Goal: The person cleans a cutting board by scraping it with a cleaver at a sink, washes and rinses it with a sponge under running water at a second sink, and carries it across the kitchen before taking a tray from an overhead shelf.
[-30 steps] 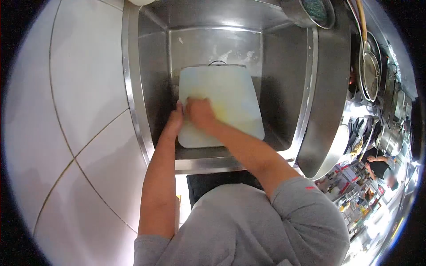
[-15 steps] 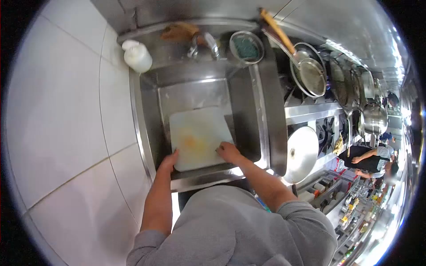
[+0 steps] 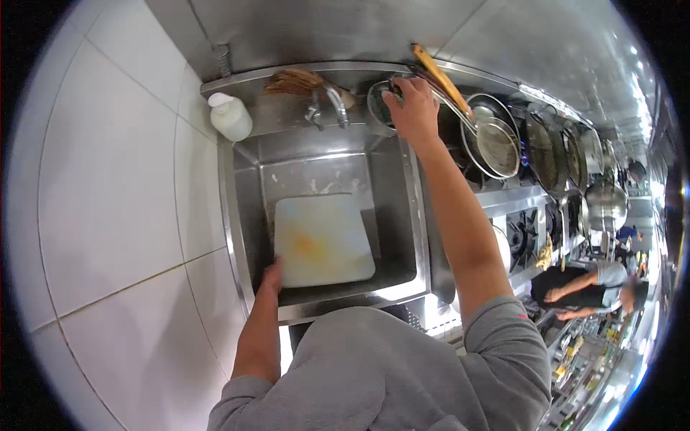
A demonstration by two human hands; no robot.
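A white cutting board (image 3: 327, 251) with yellow-orange stains leans in the metal sink (image 3: 392, 194). My left hand (image 3: 272, 276) grips its lower left edge; part of the fingers is hidden behind the board. My right hand (image 3: 415, 115) reaches to the round bowl (image 3: 376, 109) on the sink's back right corner. Its fingers are curled on the green scouring pad (image 3: 389, 98) there, which they partly cover.
Behind the sink are a faucet (image 3: 336, 104), a straw brush (image 3: 291, 82) and a white bottle (image 3: 231, 117). A strainer (image 3: 497, 147) rests over a pan on the stove at right. Further right, a co-worker in a dark apron (image 3: 568, 287) stands.
My right hand has left the board's right edge and moved up and away to the bowl with the scouring pad. My left hand stays at the board's left edge.
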